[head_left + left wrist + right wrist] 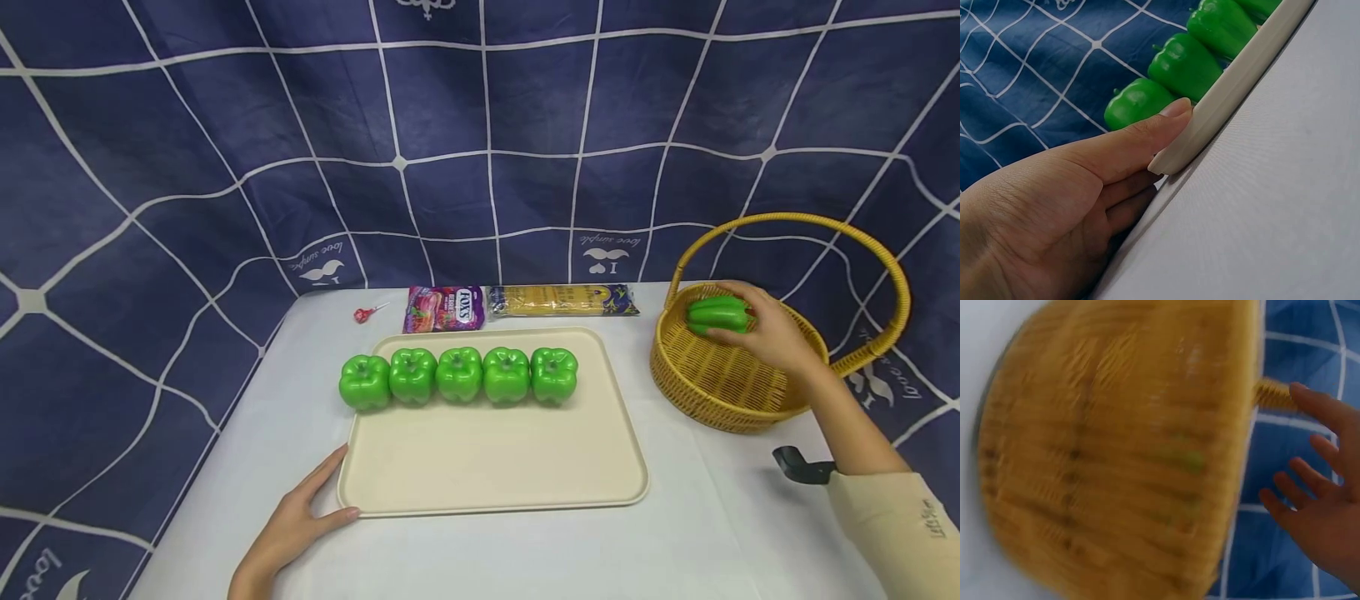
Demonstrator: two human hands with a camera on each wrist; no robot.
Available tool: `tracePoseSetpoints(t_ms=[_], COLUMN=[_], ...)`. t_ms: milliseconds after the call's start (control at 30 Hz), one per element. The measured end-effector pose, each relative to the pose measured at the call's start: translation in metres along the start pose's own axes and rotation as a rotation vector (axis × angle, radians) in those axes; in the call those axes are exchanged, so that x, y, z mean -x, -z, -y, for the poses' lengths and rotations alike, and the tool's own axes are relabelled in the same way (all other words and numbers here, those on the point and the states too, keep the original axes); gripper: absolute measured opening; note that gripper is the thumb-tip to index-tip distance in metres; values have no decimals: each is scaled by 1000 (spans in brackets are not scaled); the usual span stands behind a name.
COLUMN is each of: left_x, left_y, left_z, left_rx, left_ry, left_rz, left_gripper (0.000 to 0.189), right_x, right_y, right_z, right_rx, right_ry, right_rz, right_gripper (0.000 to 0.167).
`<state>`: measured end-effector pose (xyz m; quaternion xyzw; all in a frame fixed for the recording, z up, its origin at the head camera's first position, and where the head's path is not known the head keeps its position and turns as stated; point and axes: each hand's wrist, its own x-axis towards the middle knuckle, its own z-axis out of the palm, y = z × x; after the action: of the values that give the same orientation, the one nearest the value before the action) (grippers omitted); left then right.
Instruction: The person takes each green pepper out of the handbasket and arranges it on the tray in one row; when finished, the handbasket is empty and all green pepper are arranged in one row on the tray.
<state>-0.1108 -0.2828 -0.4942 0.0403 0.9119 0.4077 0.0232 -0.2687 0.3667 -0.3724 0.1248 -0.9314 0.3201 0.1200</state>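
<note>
My left hand (292,529) is at the near left corner of a cream tray (495,467). In the left wrist view the thumb (1175,109) touches the rim, and the other fingers lie beside the corner. Along the tray's far side stands a row of several green bell peppers (459,375), the leftmost overlapping the left rim. My right hand (772,329) reaches into a yellow wicker basket (678,392), right at another green bell pepper (716,315) lying inside. The right wrist view shows this hand's fingers spread beyond the blurred basket wall (1116,456), with nothing between them.
Behind the tray lie a red lollipop (363,315), a purple Fox's candy bag (444,309) and a pack of spaghetti (562,300). The basket's tall handle (813,218) arches over it. A black object (802,467) lies by the right sleeve. Dark blue checked cloth hangs behind.
</note>
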Motion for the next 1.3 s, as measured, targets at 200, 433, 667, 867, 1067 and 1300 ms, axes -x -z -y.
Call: tracePoseSetpoints(t_ms=[200, 433, 667, 867, 1067, 1300], left_x=[0, 0, 1, 1, 1, 1], left_y=[0, 1, 0, 1, 0, -1], left_z=[0, -1, -1, -1, 1, 2], left_rx=[8, 22, 16, 21, 13, 16], left_ry=[-5, -10, -18, -26, -17, -20], left_rz=[-2, -4, -7, -8, -11, -16], left_gripper=[88, 88, 88, 87, 88, 87], right_x=[0, -7, -13, -17, -19, -19], right_y=[7, 6, 1, -1, -4, -6], right_z=[-31, -52, -66, -70, -74, -80], right_rx=[41, 56, 59, 61, 42, 66], right_ry=[-126, -167, -153, -161, -168, -148], right_rz=[67, 146, 180, 206, 211, 201], right_gripper=[86, 92, 85, 82, 81, 77])
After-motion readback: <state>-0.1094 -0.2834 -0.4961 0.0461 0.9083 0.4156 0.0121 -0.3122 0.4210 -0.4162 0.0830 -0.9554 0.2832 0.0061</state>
